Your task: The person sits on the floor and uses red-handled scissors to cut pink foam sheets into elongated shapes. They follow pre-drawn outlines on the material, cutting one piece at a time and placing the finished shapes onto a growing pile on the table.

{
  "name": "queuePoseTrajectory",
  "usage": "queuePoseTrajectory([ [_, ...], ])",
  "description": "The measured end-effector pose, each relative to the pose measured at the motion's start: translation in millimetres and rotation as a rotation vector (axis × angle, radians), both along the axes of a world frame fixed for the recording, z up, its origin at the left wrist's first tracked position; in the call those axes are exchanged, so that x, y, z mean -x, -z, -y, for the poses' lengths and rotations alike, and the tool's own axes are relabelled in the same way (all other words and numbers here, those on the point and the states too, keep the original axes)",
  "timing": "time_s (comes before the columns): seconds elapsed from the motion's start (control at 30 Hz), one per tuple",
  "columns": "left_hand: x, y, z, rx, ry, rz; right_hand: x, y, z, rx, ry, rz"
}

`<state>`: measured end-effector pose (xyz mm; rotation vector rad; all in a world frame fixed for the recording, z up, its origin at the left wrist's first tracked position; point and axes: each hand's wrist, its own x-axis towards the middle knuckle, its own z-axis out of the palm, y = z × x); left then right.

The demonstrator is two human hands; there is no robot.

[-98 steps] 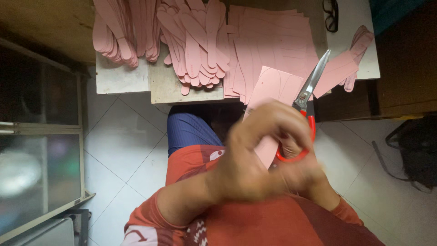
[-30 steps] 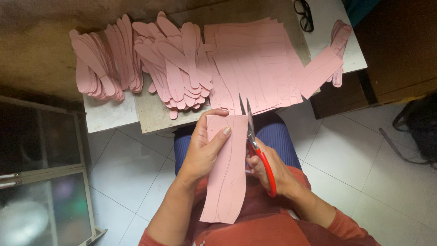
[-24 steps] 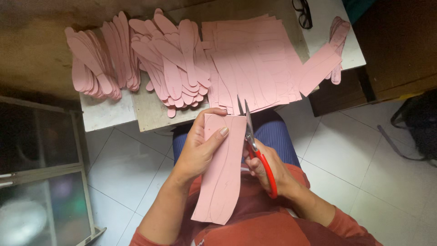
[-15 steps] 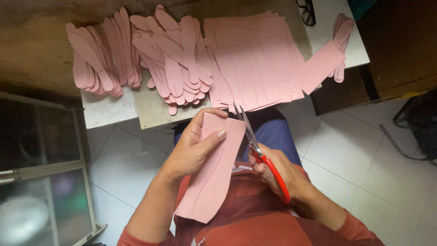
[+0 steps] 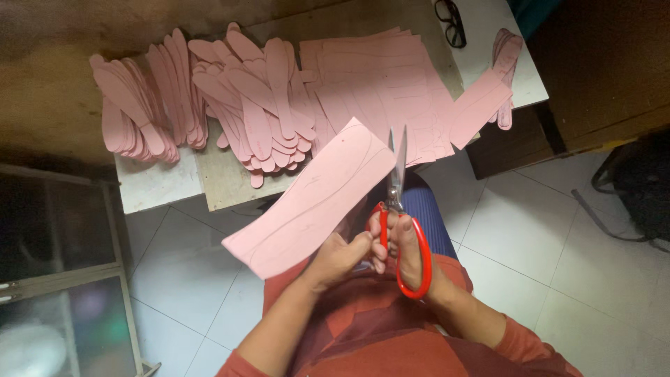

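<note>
My left hand (image 5: 340, 257) grips the near edge of a long pink sheet (image 5: 310, 199) marked with curved pencil outlines, held tilted above my lap. My right hand (image 5: 403, 246) is closed in the red handles of a pair of scissors (image 5: 399, 209), whose steel blades point up and away, just right of the sheet's far end. The blades look nearly closed and do not touch the sheet.
A low table (image 5: 157, 185) ahead carries piles of cut pink sole-shaped pieces (image 5: 258, 115), another pile (image 5: 136, 115) at the left, and a stack of pink sheets (image 5: 380, 84). Black glasses (image 5: 450, 21) lie at the far right. A glass cabinet (image 5: 56, 279) stands left, a dark bag (image 5: 642, 188) right.
My left hand has shifted down to the sheet's near edge and swung the sheet out to the left. The scissors have left the sheet and now point upright.
</note>
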<state>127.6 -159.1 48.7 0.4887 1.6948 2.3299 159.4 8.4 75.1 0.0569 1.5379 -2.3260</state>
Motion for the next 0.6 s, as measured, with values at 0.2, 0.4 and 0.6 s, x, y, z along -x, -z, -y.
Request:
queuePoseTrajectory([
  [0.2, -10.1, 13.0, -21.9, -0.607, -0.145, 0.536, -9.6, 10.4, -2.2, -0.077, 0.014, 0.056],
  [0.4, -6.2, 7.4, -34.7, -0.503, -0.291, 0.587, -7.6, 18.6, -3.0, -0.129, -0.049, -0.081],
  [0.6, -13.3, 9.5, -29.4, -0.433, -0.286, 0.604, -3.6, 10.4, -10.8, -0.276, -0.155, -0.242],
])
